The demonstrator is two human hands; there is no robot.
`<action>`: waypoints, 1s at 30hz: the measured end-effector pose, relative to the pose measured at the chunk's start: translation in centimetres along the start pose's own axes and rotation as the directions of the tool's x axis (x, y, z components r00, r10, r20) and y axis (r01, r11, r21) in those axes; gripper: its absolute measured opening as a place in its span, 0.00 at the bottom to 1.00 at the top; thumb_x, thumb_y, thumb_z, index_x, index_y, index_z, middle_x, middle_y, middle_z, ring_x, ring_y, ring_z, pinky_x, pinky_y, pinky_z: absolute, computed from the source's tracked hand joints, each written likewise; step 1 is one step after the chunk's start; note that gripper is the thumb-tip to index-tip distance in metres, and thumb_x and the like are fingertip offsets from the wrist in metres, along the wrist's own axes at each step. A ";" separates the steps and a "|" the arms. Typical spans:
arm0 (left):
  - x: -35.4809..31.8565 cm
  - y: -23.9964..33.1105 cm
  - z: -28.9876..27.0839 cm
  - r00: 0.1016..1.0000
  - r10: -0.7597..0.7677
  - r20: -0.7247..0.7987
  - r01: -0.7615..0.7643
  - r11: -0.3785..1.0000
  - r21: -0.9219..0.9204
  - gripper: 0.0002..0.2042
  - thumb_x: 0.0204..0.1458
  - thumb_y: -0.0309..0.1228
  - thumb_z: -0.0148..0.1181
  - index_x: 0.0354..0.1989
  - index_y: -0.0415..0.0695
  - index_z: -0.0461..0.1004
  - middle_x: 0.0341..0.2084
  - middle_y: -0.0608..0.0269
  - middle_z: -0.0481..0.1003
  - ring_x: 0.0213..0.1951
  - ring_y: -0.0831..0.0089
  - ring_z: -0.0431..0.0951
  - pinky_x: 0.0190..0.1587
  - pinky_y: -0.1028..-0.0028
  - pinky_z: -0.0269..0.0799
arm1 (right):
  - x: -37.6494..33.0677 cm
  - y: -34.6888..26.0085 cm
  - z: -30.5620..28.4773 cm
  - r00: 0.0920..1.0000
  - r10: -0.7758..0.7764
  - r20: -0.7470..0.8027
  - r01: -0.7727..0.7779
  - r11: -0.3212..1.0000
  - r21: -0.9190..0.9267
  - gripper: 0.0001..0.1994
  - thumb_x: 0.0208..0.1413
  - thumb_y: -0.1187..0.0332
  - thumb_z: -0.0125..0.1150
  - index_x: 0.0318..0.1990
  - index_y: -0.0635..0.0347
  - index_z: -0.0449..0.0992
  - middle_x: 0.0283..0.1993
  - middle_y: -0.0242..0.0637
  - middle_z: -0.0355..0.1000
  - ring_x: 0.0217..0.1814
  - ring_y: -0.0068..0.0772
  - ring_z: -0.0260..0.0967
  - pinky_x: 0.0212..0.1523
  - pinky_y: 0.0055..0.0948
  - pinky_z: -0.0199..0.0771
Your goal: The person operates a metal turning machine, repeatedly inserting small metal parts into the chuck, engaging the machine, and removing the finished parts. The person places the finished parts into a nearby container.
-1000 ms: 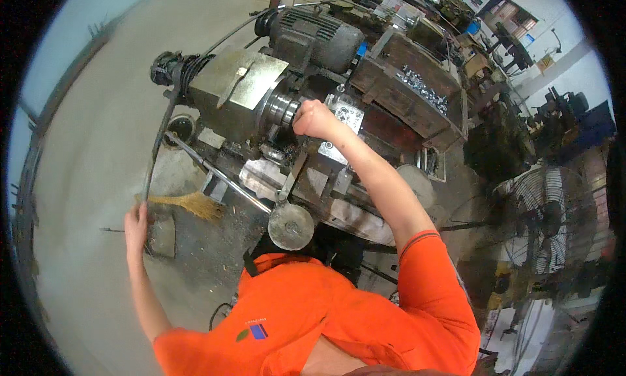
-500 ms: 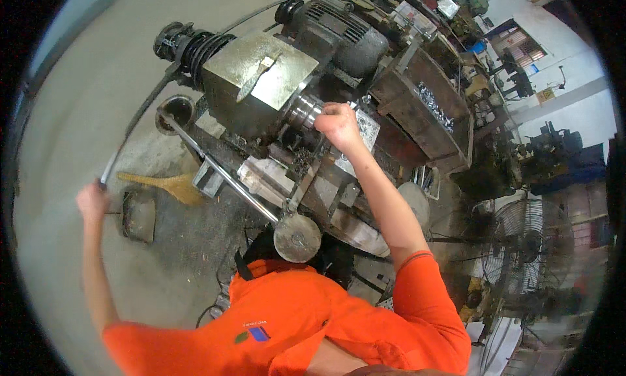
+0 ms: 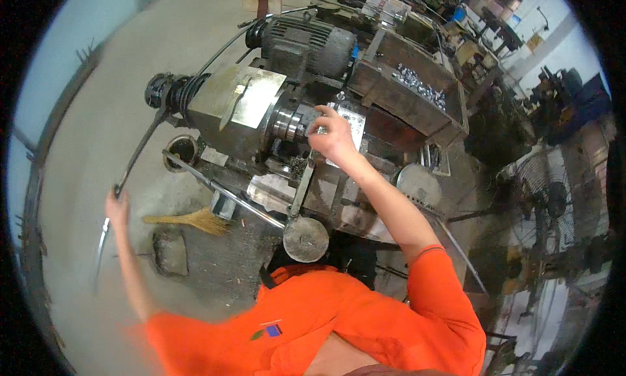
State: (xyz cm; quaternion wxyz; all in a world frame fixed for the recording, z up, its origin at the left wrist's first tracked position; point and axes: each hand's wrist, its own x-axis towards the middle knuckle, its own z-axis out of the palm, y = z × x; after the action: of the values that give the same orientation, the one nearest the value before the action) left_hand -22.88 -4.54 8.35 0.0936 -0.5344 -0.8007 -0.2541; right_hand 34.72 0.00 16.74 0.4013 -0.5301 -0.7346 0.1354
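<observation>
My left hand (image 3: 117,210) is closed round a long lever (image 3: 137,151) that runs up to the rear end of a lathe-like machine's spindle. A bright, blurred rod end sticks out below my fist. With curled fingers, my right hand (image 3: 334,138) is just in front of the shiny round chuck (image 3: 285,125). What its fingertips hold, if anything, I cannot make out. A light metal plate (image 3: 355,125) shows behind that hand. On the box-shaped headstock cover (image 3: 261,89) lies a flat, narrow tool (image 3: 235,105).
A finned motor (image 3: 310,43) sits behind the headstock. Right of it, a wooden bin (image 3: 417,108) contains many small metal parts. Nearer me are a round disc-ended handle (image 3: 306,239) and a long steel bar (image 3: 241,203). A straw broom (image 3: 189,219) lies on the floor; a fan (image 3: 554,193) stands right.
My right hand has drawn slightly back from the chuck, its fingers lifting. My left hand still grips the lever, with a rod end now showing below it. The whole view has shifted.
</observation>
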 end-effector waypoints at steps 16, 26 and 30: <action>-10.3 15.4 14.0 0.572 0.299 0.764 -0.637 0.749 0.184 0.08 0.43 0.37 0.59 0.29 0.48 0.75 0.29 0.58 0.76 0.35 0.59 0.77 0.34 0.64 0.73 | -29.9 9.8 -22.6 0.761 0.541 -0.358 -0.641 0.712 -0.287 0.14 0.31 0.73 0.57 0.32 0.61 0.78 0.49 0.47 0.69 0.47 0.45 0.70 0.48 0.33 0.69; -7.6 10.0 12.4 0.793 0.105 0.600 0.255 0.837 -0.484 0.16 0.50 0.38 0.57 0.39 0.36 0.73 0.26 0.51 0.76 0.23 0.65 0.76 0.26 0.71 0.73 | -46.5 16.7 -30.3 0.398 0.773 -0.495 -0.723 -0.068 -0.687 0.12 0.37 0.68 0.58 0.32 0.62 0.73 0.38 0.51 0.72 0.44 0.50 0.69 0.45 0.41 0.69; -7.1 15.5 8.5 0.809 -0.027 0.588 0.502 0.552 -0.666 0.22 0.54 0.43 0.52 0.40 0.32 0.70 0.23 0.53 0.74 0.18 0.72 0.74 0.20 0.77 0.72 | -48.8 15.8 -26.7 0.312 0.779 -0.544 -0.793 -0.102 -0.601 0.11 0.38 0.65 0.55 0.28 0.61 0.73 0.30 0.49 0.71 0.35 0.52 0.70 0.39 0.44 0.71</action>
State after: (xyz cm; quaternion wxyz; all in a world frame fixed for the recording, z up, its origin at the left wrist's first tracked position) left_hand -4.93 -1.36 2.85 -0.4132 -0.4319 -0.6680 -0.4432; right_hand 70.51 -43.05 2.26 -0.0461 -0.9696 -0.2398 -0.0122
